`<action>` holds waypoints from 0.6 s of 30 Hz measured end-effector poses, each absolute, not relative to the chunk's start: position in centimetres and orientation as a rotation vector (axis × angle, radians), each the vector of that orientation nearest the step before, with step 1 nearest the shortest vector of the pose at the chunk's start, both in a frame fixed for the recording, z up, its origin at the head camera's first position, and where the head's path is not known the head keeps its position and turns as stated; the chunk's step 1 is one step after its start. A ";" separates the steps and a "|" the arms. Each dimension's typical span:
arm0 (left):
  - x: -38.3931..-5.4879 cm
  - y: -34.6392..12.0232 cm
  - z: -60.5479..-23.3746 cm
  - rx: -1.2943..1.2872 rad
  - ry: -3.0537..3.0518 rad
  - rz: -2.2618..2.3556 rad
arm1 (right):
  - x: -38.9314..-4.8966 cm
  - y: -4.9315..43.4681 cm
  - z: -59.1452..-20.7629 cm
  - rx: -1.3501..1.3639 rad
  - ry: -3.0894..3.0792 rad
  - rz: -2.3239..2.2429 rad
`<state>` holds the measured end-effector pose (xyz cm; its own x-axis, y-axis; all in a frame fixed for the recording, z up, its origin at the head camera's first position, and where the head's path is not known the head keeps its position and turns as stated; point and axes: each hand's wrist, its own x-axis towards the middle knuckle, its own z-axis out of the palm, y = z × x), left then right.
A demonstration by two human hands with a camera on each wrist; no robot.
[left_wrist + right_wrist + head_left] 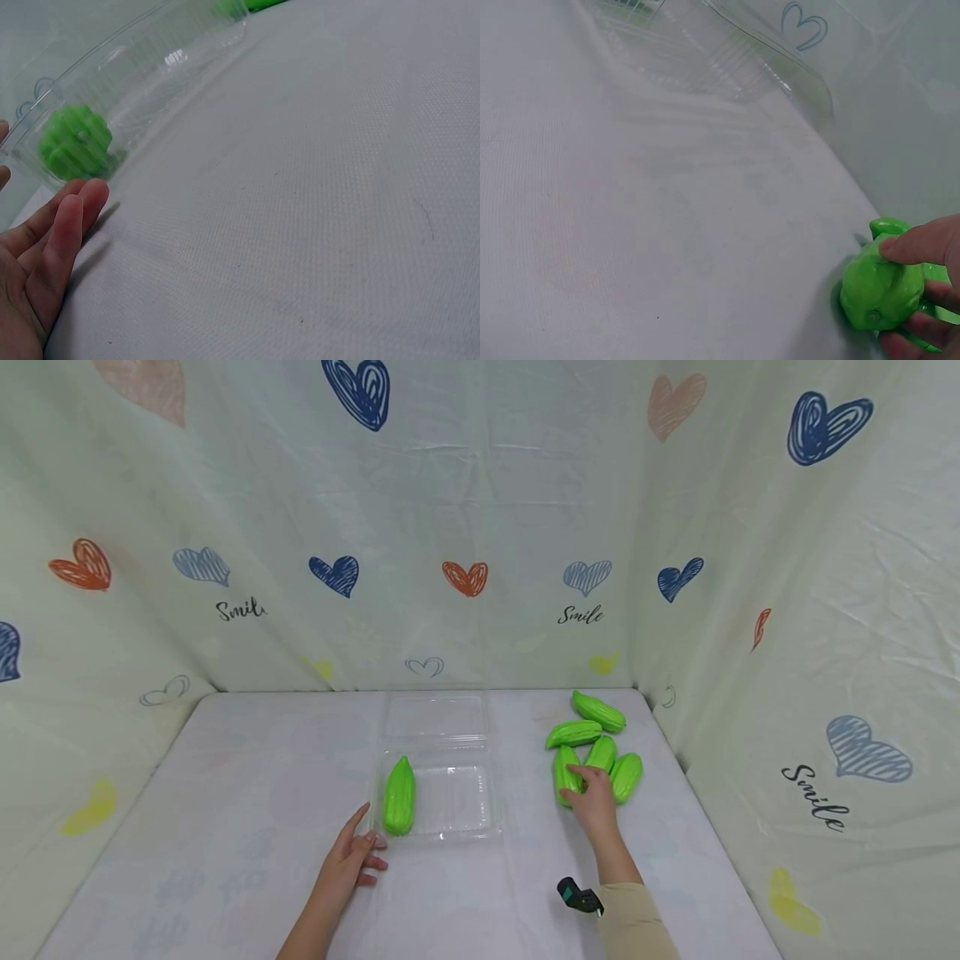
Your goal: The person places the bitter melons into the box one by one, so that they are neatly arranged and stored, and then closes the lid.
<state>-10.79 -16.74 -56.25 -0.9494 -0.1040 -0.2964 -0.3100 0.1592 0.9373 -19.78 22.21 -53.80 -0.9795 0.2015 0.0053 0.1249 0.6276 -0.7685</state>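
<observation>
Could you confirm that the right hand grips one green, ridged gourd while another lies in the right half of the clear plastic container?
Not quite: in the head view, the green, ridged gourd lies in the left half of the clear plastic container; the right hand does grip another gourd.

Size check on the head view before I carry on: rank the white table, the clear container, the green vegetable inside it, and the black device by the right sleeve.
1. White table
2. Clear container
3. Green vegetable inside the container
4. Black device
</observation>
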 end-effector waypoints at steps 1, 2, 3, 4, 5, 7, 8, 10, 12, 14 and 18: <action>-10.8 -16.8 -56.2 -0.409 2.259 1.898 | -19.8 22.2 -53.8 -0.277 -2.756 1.292; -10.8 -16.8 -56.2 -0.405 2.257 1.902 | -19.8 22.2 -53.7 -0.277 -2.761 1.295; -10.8 -16.8 -56.2 -0.405 2.254 1.904 | -19.8 22.2 -53.7 -0.278 -2.766 1.297; -10.7 -16.8 -56.2 -0.403 2.252 1.907 | -19.8 22.2 -53.7 -0.281 -2.767 1.302; -10.7 -16.8 -56.2 -0.399 2.251 1.910 | -19.8 22.2 -53.6 -0.279 -2.768 1.303; -10.7 -16.8 -56.2 -0.395 2.249 1.915 | -19.7 22.2 -53.6 -0.286 -2.766 1.314; -10.7 -16.8 -56.2 -0.393 2.250 1.915 | -19.7 22.2 -53.6 -0.287 -2.764 1.314; -10.7 -16.8 -56.2 -0.393 2.253 1.914 | -19.7 22.2 -53.6 -0.283 -2.758 1.310; -10.7 -16.7 -56.2 -0.395 2.257 1.911 | -19.6 22.1 -53.5 -0.277 -2.753 1.303; -10.7 -16.7 -56.1 -0.400 2.260 1.907 | -19.6 22.1 -53.4 -0.273 -2.751 1.298; -10.7 -16.7 -56.1 -0.408 2.262 1.898 | -19.4 21.8 -53.1 -0.260 -2.731 1.327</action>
